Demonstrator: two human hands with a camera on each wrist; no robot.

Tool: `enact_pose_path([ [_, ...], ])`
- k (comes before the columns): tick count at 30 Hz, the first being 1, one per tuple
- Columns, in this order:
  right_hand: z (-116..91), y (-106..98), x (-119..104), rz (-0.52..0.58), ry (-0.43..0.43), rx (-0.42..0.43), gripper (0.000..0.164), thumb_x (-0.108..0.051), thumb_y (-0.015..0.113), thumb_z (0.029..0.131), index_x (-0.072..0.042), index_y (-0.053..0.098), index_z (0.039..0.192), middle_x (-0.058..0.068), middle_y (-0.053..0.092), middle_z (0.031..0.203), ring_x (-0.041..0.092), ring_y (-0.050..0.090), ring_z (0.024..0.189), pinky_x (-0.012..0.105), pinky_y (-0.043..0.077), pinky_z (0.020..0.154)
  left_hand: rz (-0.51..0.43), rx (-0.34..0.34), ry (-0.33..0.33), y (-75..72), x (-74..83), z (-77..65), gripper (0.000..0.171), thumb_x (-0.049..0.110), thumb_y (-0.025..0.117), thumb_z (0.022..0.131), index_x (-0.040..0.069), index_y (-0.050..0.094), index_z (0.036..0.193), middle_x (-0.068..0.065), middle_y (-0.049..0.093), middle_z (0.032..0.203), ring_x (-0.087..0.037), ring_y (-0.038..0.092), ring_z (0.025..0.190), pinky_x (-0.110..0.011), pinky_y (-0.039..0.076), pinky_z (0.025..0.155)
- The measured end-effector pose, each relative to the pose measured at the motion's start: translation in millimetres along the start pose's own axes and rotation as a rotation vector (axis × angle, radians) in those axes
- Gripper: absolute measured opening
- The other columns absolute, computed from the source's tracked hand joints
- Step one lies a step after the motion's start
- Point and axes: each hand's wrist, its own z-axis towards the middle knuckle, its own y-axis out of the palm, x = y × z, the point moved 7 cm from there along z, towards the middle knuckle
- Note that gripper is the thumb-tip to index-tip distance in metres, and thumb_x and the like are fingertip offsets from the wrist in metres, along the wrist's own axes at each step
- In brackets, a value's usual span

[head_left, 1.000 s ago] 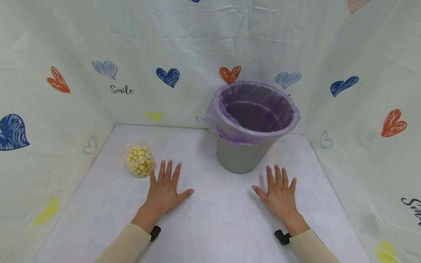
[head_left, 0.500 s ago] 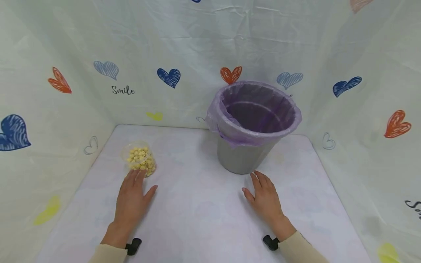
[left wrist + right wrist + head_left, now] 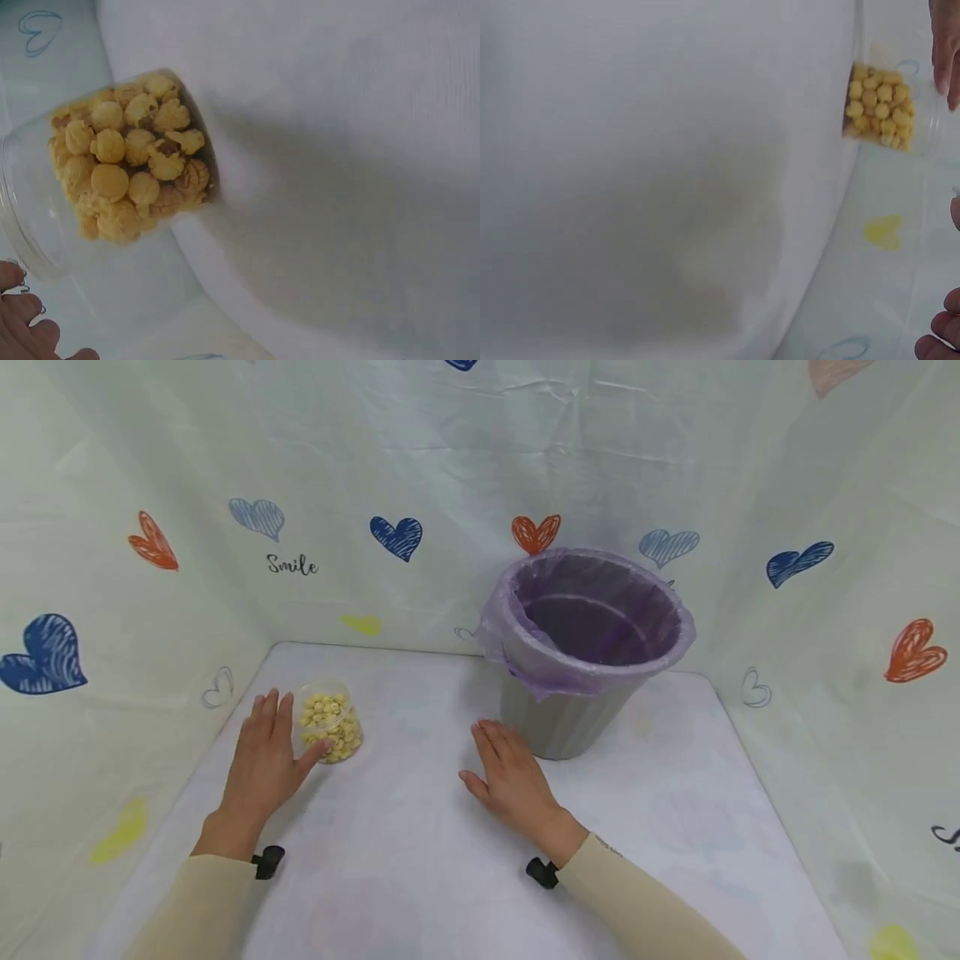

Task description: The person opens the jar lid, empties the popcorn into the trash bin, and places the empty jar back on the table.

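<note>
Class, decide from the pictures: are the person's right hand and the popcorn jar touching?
Apart. The head view shows a strip of white tabletop between the right hand and the popcorn jar.

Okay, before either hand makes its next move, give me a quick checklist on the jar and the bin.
1. Jar upright on the table: ok.
2. Left hand gripping the jar: not ok; it is beside the jar, fingers not curled round it.
3. Right hand holding nothing: ok.
4. Bin lined: ok; the purple liner folds over its rim.
5. Bin empty: cannot tell; its bottom is out of sight.
</note>
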Motion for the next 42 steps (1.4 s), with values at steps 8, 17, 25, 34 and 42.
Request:
enact_pose_path([
  [8,30.5,23.7,-25.3,-0.009,0.015,-0.185,0.073,-0.047,0.059,0.107,0.001,0.039,0.16,0.017,0.041,0.166,0.032,0.036,0.157,0.05,0.03,0.128,-0.008,-0.236,0.02,22.0,0.1,12.1,0.105,0.051,0.068,0.1,-0.011,0.012,0.164,-0.036,0.009,0.17,-0.052,0.007,0.16,-0.066,0.013,0.128],
  [17,42.0,29.9,-37.3,-0.026,-0.007,-0.246,0.075,-0.049,0.056,0.108,-0.003,0.034,0.163,0.014,0.035,0.17,0.029,0.031,0.159,0.048,0.026,0.13,0.042,-0.314,0.117,37.8,49.9,2.8,0.115,0.053,0.08,0.089,-0.007,0.017,0.165,-0.03,0.015,0.172,-0.048,0.013,0.16,-0.063,0.02,0.127],
  [25,37.0,24.8,-40.4,-0.05,-0.03,-0.252,0.079,-0.05,0.06,0.106,-0.004,0.032,0.164,0.013,0.034,0.171,0.029,0.03,0.16,0.051,0.025,0.13,0.048,-0.323,0.23,46.3,89.4,-9.1,0.12,0.059,0.082,0.084,-0.007,0.021,0.164,-0.026,0.017,0.173,-0.045,0.017,0.161,-0.062,0.023,0.127],
  [34,10.4,8.8,-42.6,-0.069,-0.047,-0.253,0.08,-0.049,0.064,0.103,-0.003,0.036,0.163,0.013,0.037,0.169,0.029,0.029,0.16,0.052,0.027,0.129,0.0,-0.32,0.359,51.6,129.7,-28.1,0.122,0.062,0.083,0.081,-0.005,0.025,0.164,-0.025,0.022,0.173,-0.042,0.021,0.161,-0.058,0.028,0.127],
  [42,-22.8,-2.9,-39.8,-0.027,-0.028,-0.181,0.081,-0.046,0.07,0.1,-0.001,0.04,0.161,0.016,0.041,0.167,0.032,0.032,0.159,0.054,0.029,0.128,-0.071,-0.312,0.346,58.6,143.0,-41.3,0.129,0.06,0.086,0.08,-0.004,0.014,0.166,-0.022,0.019,0.174,-0.038,0.02,0.162,-0.057,0.027,0.128],
])
